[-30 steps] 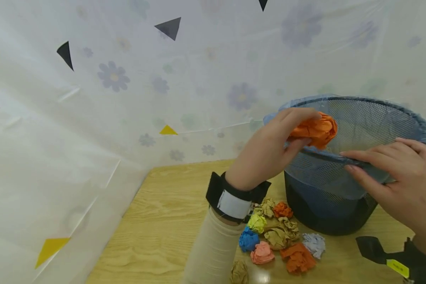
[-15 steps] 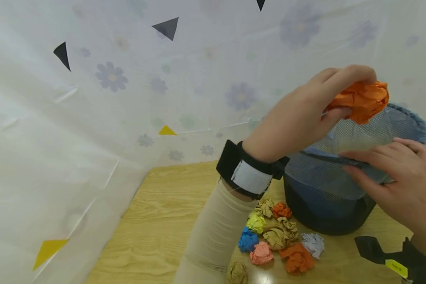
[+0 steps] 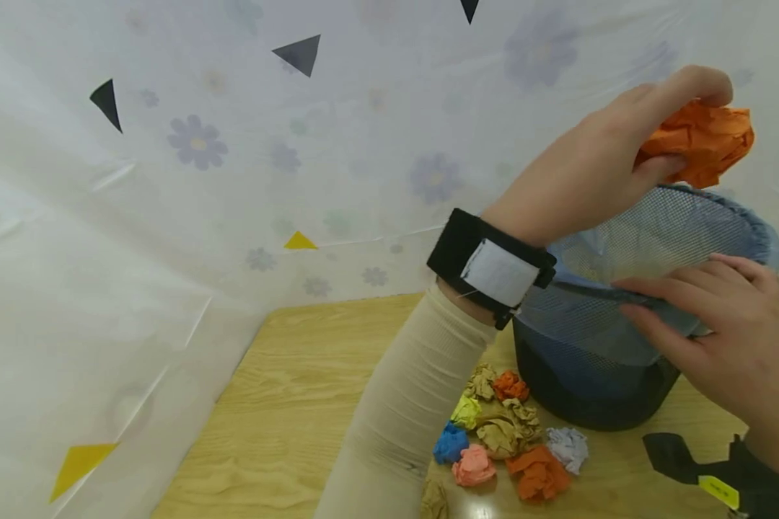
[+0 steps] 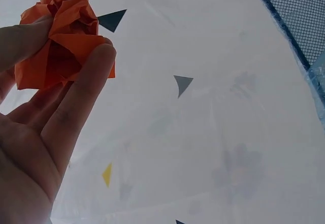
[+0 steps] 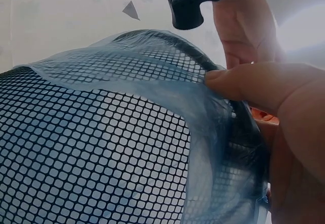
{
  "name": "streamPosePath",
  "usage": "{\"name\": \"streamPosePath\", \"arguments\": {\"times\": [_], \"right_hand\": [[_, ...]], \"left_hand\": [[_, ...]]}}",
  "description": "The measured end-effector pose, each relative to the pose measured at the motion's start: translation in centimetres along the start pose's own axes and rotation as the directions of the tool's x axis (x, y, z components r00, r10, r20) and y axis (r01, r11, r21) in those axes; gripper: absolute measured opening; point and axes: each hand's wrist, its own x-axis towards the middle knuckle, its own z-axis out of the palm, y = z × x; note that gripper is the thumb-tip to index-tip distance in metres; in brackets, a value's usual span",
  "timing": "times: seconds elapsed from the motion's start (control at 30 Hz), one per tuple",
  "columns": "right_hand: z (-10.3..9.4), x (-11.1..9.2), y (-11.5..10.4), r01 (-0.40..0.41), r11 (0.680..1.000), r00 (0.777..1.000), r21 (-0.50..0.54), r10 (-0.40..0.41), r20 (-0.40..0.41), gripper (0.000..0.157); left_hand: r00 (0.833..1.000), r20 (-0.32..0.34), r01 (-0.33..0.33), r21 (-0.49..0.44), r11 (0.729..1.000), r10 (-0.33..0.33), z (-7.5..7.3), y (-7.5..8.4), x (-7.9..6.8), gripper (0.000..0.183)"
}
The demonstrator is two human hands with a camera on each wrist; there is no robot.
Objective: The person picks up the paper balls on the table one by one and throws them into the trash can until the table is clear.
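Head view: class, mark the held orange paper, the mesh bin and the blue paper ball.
Held orange paper (image 3: 709, 143), head view: its crumpled middle.
Mesh bin (image 3: 589, 389), head view: its dark lower wall.
Blue paper ball (image 3: 451, 442), head view: its crumpled middle.

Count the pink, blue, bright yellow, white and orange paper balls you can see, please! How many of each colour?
Pink ball: 1
Blue ball: 1
Bright yellow ball: 1
White ball: 1
Orange: 3 (held orange ball, small orange ball, big orange ball)
Total: 7
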Motion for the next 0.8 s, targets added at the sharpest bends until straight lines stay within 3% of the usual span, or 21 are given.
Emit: {"name": "streamPosePath", "arguments": {"times": [0.17,0.33,0.43,0.5,0.6,0.67,0.73,0.8], "right_hand": [[-0.1,0.2,-0.2,0.001,1.000,1.000,-0.002,-0.001,0.023,0.061],[-0.2,0.4,-0.4,0.000,1.000,0.999,-0.003,0.000,0.050,0.061],[-0.2,0.5,-0.5,-0.001,1.000,0.998,-0.004,0.001,0.057,0.061],[-0.2,0.6,-0.6,-0.005,1.000,0.998,-0.006,0.005,0.064,0.062],[-0.2,0.7,-0.8,-0.012,1.000,0.997,-0.013,0.013,0.076,0.063],[-0.2,0.7,-0.8,-0.010,1.000,0.997,-0.013,0.011,0.077,0.064],[-0.2,0.7,-0.9,-0.007,1.000,0.997,-0.015,0.008,0.076,0.064],[-0.2,0.8,-0.8,-0.003,1.000,0.997,-0.013,0.003,0.071,0.063]], "left_hand": [[0.997,0.030,0.072,0.026,0.997,-0.073,0.1,-0.1,0.8,0.051],[0.993,0.060,0.104,0.029,0.994,-0.106,0.4,-0.5,1.3,0.052],[0.982,0.115,0.144,0.037,0.989,-0.147,0.7,-0.7,1.4,0.053],[0.964,0.189,0.183,0.047,0.982,-0.189,1.0,-0.7,1.3,0.053],[0.913,0.311,0.253,0.078,0.964,-0.265,1.4,-0.6,1.2,0.055],[0.890,0.356,0.265,0.108,0.958,-0.286,1.6,-0.6,1.1,0.056],[0.881,0.369,0.264,0.137,0.955,-0.296,1.6,-0.6,1.0,0.057],[0.884,0.368,0.247,0.157,0.956,-0.289,1.6,-0.7,0.9,0.057]]}}
